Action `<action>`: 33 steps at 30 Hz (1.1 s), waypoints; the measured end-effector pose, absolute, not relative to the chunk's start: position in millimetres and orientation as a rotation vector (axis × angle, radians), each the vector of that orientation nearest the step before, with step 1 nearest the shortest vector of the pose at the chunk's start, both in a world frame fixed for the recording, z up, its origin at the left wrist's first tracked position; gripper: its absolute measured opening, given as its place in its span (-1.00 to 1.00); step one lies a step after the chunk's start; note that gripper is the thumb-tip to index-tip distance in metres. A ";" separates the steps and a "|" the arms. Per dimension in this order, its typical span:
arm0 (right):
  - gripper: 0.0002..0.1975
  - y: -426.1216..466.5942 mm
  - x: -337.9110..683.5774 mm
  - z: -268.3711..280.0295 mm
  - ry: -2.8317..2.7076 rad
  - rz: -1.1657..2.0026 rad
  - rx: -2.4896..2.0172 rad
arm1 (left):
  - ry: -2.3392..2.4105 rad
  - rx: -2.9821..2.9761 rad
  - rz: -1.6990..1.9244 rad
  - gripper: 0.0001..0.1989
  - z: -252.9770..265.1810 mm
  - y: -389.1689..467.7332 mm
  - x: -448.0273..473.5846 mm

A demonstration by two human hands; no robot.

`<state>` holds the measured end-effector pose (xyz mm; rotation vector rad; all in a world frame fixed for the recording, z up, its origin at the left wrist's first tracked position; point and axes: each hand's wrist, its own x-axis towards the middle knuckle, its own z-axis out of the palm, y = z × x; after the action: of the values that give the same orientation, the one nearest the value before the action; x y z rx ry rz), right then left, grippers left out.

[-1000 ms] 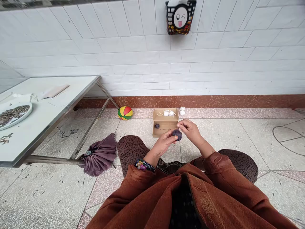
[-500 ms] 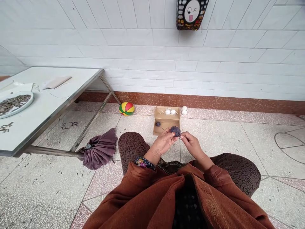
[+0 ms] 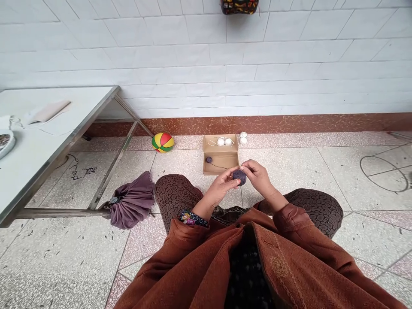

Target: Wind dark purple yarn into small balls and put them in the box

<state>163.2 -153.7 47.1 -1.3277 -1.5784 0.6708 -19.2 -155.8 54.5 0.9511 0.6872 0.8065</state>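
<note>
As a ball of dark purple yarn (image 3: 239,177) is held just off the near side of an open cardboard box (image 3: 223,172), it is clasped by the left hand (image 3: 221,185), thumb in front and fingers curled behind. The right hand (image 3: 257,177) is now raised to the ball's upper edge, having been seen at its lower right half a second earlier; its thumb and fingertips are pinched together, though whether the yarn strand (image 3: 220,165) is caught between them cannot be told. The strand is strung from a smaller purple ball (image 3: 209,159) inside the box and is lost to view near the left fingertips. With the view shifted, the wall basket (image 3: 240,6) is cropped by the top edge, and the plate (image 3: 10,143) on the table (image 3: 41,148) is largely cut off at left.
</note>
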 end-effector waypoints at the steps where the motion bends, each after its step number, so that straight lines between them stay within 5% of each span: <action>1: -0.73 -155.2 161.9 39.5 -1.523 0.720 -1.352 | 0.655 0.919 0.795 -0.41 55.6 -157.4 -18.7; 9: -0.74 -173.3 154.8 1.5 -1.521 0.838 -1.401 | 0.579 0.688 0.814 -0.50 59.8 -157.2 -17.9; 18: -0.69 -186.3 158.6 34.6 -1.883 0.897 -1.136 | 0.887 0.838 1.039 -0.50 43.0 -148.7 -22.3; 27: -0.72 -172.0 168.6 49.7 -1.633 0.660 -1.278 | 0.733 0.950 0.793 -0.48 45.2 -161.7 -20.5; 33: -0.72 -176.7 159.6 20.7 -1.458 0.783 -1.382 | 0.615 0.750 0.757 -0.50 52.5 -164.7 -19.0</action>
<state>159.6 -176.7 20.7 -1.3821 -1.4580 0.7827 -19.0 -164.7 52.5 0.7497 0.6153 0.7575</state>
